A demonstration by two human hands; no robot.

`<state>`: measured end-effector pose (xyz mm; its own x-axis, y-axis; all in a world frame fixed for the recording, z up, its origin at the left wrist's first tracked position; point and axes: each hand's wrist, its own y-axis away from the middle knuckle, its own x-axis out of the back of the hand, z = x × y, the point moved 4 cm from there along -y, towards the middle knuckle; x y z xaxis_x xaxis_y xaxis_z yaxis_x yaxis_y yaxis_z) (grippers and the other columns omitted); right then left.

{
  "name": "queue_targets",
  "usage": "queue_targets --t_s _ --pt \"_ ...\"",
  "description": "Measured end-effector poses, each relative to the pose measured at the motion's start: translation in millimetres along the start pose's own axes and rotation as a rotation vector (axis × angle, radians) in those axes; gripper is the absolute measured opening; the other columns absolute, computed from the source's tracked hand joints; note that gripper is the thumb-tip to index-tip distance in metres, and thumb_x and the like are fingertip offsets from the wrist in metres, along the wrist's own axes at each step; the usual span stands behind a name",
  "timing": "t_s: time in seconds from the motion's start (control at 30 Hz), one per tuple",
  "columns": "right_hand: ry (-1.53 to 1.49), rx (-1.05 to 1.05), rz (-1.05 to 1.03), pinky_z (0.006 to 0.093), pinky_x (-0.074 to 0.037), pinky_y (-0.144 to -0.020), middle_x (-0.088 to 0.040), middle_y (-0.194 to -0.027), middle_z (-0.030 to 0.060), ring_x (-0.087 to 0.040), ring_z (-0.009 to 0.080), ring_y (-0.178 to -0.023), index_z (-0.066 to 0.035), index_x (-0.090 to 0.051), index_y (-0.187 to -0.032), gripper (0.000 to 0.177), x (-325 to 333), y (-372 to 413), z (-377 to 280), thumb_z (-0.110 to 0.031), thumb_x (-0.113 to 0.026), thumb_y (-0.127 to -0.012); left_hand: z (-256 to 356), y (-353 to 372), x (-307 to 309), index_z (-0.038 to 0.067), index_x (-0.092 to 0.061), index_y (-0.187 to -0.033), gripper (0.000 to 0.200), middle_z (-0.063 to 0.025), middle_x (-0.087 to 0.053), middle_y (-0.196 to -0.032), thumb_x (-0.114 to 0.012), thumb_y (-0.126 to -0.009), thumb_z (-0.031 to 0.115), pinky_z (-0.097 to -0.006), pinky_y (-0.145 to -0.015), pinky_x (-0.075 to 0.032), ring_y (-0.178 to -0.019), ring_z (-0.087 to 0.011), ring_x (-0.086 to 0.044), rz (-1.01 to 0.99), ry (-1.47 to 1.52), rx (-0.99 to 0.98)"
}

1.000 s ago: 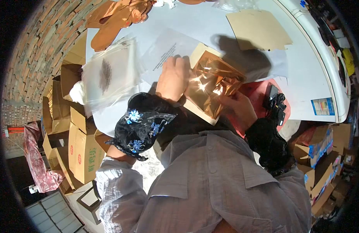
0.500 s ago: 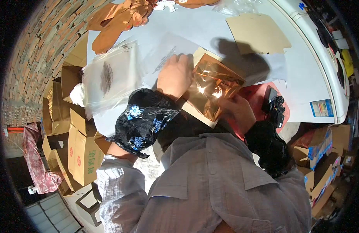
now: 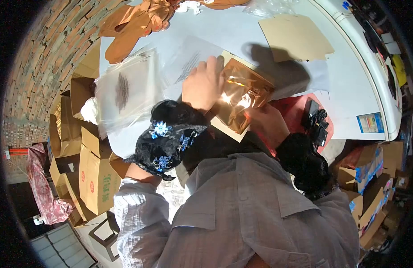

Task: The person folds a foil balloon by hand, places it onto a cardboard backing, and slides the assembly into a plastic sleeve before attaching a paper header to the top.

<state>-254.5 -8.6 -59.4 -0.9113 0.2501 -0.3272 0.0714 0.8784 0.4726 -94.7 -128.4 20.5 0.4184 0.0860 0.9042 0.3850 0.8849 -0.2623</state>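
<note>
Copper-coloured shiny foil, folded into a rough rectangle, lies over a beige card on the white table in front of me. The card's border shows along the top and lower left. My left hand is closed at the left edge of the card, with its fingertips near the upper corner and its thumb side against the foil. On the other side, my right hand is closed at the foil's lower right edge, in shadow, with its fingertips partly hidden. Black sleeve covers wrap both forearms.
Clear plastic bags with dark print lie to the left. More copper foil balloons are at the far left. Beige cards lie at the far right. A black cable bundle rests on red material. Cardboard boxes stand lower left.
The foil's right side has drawn inward and it looks flatter and narrower on the card. My right hand has shifted slightly left; my left fingers have straightened a little.
</note>
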Motion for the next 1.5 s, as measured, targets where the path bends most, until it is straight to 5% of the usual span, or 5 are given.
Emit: queue_targets --t_s 0.2,0.23,0.97,1.3,1.5 --pt "0.119 -0.005 0.006 0.0270 -0.055 -0.068 -0.065 -0.094 0.0019 -0.063 0.0116 -0.079 -0.004 -0.063 -0.109 0.030 2.2 6.2 -4.5 -0.023 -0.073 -0.088 -7.6 -24.7 -17.9 0.009 -0.053 -0.110 0.026 -0.0186 -0.066 -0.094 -0.057 -0.094 0.028 -0.0504 -0.070 -0.055 -0.081 -0.0402 -0.069 -0.196 -0.163 -0.053" --pt "0.099 -0.006 0.011 0.0269 -0.055 -0.068 -0.066 -0.093 0.0018 -0.064 0.0116 -0.079 -0.004 -0.063 -0.109 0.030 2.1 6.9 -5.1 -0.023 -0.073 -0.088 0.6 -20.1 -14.5 0.008 -0.052 -0.108 0.022 -0.0179 -0.066 -0.091 -0.057 -0.093 0.023 -0.0496 -0.067 -0.056 -0.079 -0.0394 -0.069 -0.023 -0.169 -0.165" --pt "0.041 -0.015 -0.017 0.0266 -0.058 -0.066 -0.066 -0.098 0.0049 -0.066 0.0122 -0.076 -0.004 -0.059 -0.116 0.033 -3.6 -9.2 -7.6 -0.019 -0.071 -0.088 33.7 -29.0 -25.3 0.007 -0.052 -0.096 0.012 -0.0085 -0.061 -0.087 -0.057 -0.086 0.011 -0.0330 -0.057 -0.056 -0.079 -0.0235 -0.068 0.152 -0.364 -0.368" --pt "-0.026 0.032 0.035 0.0286 -0.060 -0.074 -0.065 -0.108 0.0051 -0.066 0.0159 -0.092 -0.007 -0.055 -0.128 0.043 -5.7 -8.0 10.2 -0.021 -0.069 -0.090 40.2 -16.6 -32.6 0.005 -0.055 -0.107 0.034 -0.0115 -0.057 -0.099 -0.071 -0.081 0.019 -0.0398 -0.072 -0.054 -0.091 -0.0295 -0.061 0.158 -0.138 -0.336" --pt "-0.052 0.096 0.107 0.0293 -0.057 -0.077 -0.063 -0.109 0.0056 -0.064 0.0155 -0.094 -0.005 -0.053 -0.128 0.047 -0.3 -5.1 14.3 -0.024 -0.070 -0.089 -2.9 70.6 11.8 -0.001 -0.054 -0.119 0.033 -0.0158 -0.053 -0.099 -0.065 -0.090 0.008 -0.0389 -0.087 -0.046 -0.097 -0.0296 -0.054 0.492 0.377 -0.033"
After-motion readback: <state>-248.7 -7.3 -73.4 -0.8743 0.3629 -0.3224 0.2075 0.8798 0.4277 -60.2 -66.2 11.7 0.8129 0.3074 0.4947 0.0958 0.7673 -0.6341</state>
